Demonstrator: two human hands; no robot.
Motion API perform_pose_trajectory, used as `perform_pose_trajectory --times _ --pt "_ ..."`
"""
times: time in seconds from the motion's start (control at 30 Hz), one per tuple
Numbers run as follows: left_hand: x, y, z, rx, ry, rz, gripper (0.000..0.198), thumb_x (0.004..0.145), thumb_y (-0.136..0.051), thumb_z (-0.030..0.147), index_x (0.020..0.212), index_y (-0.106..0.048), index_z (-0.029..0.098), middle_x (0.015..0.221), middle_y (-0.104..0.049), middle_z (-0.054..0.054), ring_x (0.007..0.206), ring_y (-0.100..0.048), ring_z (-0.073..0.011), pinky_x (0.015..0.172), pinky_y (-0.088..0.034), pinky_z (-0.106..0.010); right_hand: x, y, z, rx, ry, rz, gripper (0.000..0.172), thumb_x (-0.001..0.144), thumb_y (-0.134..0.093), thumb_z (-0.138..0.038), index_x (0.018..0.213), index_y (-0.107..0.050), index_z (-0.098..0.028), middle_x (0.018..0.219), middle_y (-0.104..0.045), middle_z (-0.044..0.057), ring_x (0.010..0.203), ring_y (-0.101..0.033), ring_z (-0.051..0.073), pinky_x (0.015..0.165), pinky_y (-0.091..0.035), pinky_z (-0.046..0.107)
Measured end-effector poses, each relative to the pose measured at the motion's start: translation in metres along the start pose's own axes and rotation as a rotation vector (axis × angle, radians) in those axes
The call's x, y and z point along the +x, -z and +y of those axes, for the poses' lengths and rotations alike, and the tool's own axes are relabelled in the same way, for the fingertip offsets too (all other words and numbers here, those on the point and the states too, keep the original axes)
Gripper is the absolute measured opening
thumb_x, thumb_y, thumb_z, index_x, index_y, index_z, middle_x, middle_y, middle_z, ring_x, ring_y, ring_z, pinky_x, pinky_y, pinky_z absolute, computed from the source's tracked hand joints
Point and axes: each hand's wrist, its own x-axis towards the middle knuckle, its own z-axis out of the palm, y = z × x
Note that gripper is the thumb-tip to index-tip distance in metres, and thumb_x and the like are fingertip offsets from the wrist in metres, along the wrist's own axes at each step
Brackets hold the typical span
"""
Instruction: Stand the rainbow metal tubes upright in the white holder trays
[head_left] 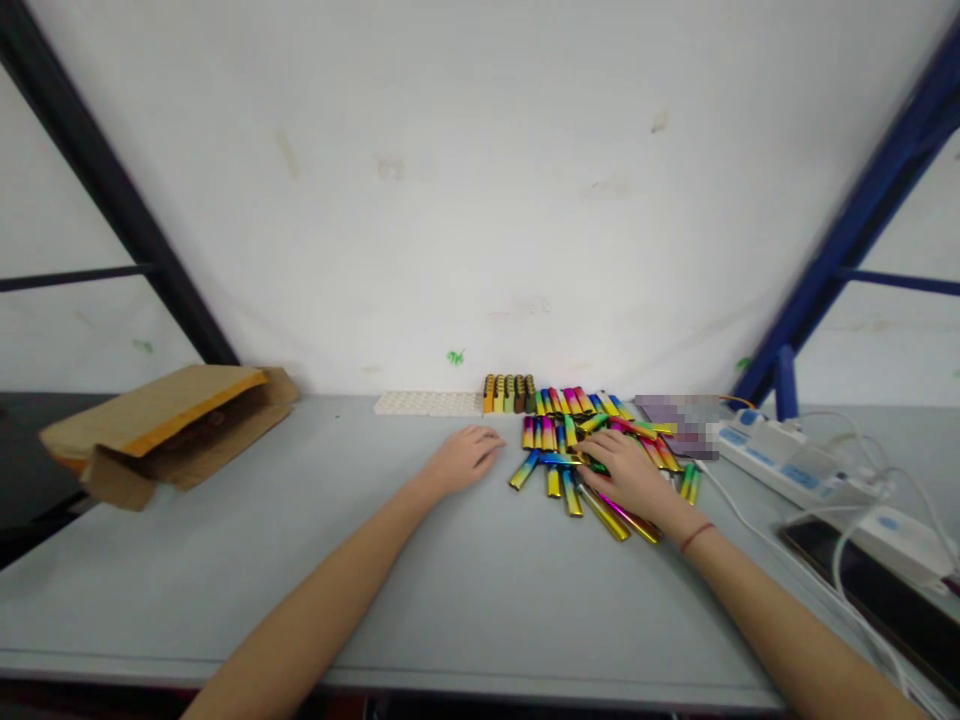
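My right hand (626, 475) reaches into a loose pile of shiny, gradient-coloured tubes. Its bent fingers close at the end of a blue-and-gold tube (559, 459), partly hidden by the fingers. My left hand (465, 458) lies on the table left of the pile, fingers loosely stretched and nothing visible in them. Behind the pile, several dark-topped tubes (509, 394) stand upright in rows at the right end of a white grid tray (427, 403). More tubes (562, 401) lie side by side just right of these.
An open brown paper bag (187, 410) lies at the left. On the right are a white power strip (795, 470), white cables (757, 535) and a dark phone-like slab (877, 590). A wall (480, 200) rises behind the grey table (450, 600), between dark and blue metal posts.
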Motion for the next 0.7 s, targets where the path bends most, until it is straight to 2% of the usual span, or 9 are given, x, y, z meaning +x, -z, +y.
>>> perform_pose_trajectory --times 0.07,0.2,0.27,0.33,0.43,0.57,0.7 --pt "-0.008 0.013 -0.026 0.063 0.127 0.070 0.034 0.094 -0.041 0.022 0.121 -0.060 0.015 0.120 -0.060 -0.011 0.114 -0.054 -0.0232 0.103 -0.040 -0.038 0.004 0.002 -0.007 0.004 0.032 -0.007 0.023 0.092 -0.050 -0.027 0.104 -0.065 -0.016 0.102 -0.065 0.012 0.099 -0.055 0.025 0.088 -0.044 0.040" --pt "-0.032 0.034 -0.082 0.284 0.578 0.197 0.044 0.091 -0.037 0.019 0.133 -0.048 0.010 0.131 -0.054 -0.014 0.124 -0.048 -0.0243 0.108 -0.036 -0.038 0.019 0.001 -0.018 -0.029 0.086 -0.083 0.021 0.092 -0.047 -0.024 0.099 -0.066 -0.017 0.091 -0.066 0.010 0.089 -0.058 0.023 0.082 -0.045 0.037" --pt "-0.045 0.041 -0.099 0.369 0.741 0.148 0.047 0.092 -0.036 0.019 0.135 -0.045 0.004 0.139 -0.047 -0.019 0.128 -0.045 -0.0271 0.106 -0.037 -0.040 0.027 -0.003 -0.023 -0.067 0.082 -0.134 0.020 0.092 -0.049 -0.022 0.098 -0.066 -0.017 0.089 -0.066 0.010 0.087 -0.059 0.023 0.079 -0.046 0.035" --pt "-0.056 0.045 -0.105 0.393 0.780 0.017 0.045 0.092 -0.034 0.022 0.132 -0.048 0.006 0.140 -0.047 -0.018 0.128 -0.045 -0.0285 0.104 -0.039 -0.042 0.033 -0.007 -0.025 -0.094 0.061 -0.165 0.017 0.090 -0.051 -0.021 0.096 -0.066 -0.016 0.088 -0.066 0.011 0.085 -0.060 0.023 0.077 -0.046 0.034" --pt "-0.066 0.053 -0.096 0.450 0.797 -0.075 0.043 0.094 -0.032 0.027 0.127 -0.053 0.011 0.133 -0.053 -0.016 0.121 -0.051 -0.0293 0.098 -0.043 -0.042 0.037 -0.012 -0.026 -0.066 0.022 -0.163 0.014 0.088 -0.055 -0.018 0.096 -0.066 -0.016 0.088 -0.064 0.011 0.085 -0.060 0.022 0.078 -0.047 0.033" --pt "-0.068 0.068 -0.066 0.545 0.822 -0.178 0.041 0.092 -0.035 0.032 0.119 -0.058 0.012 0.120 -0.058 -0.017 0.108 -0.058 -0.0313 0.086 -0.048 -0.044 0.032 -0.012 -0.022 0.020 -0.040 -0.151 0.011 0.086 -0.054 -0.012 0.092 -0.062 -0.015 0.092 -0.060 0.011 0.085 -0.060 0.022 0.079 -0.048 0.033" --pt "-0.065 0.080 -0.033 0.582 0.839 -0.258 0.034 0.092 -0.038 0.029 0.110 -0.062 0.012 0.112 -0.061 -0.018 0.104 -0.060 -0.0315 0.081 -0.049 -0.042 0.025 -0.008 -0.019 0.131 -0.141 -0.119 0.020 0.090 -0.043 -0.013 0.106 -0.056 -0.014 0.096 -0.063 0.012 0.088 -0.062 0.023 0.078 -0.047 0.033"
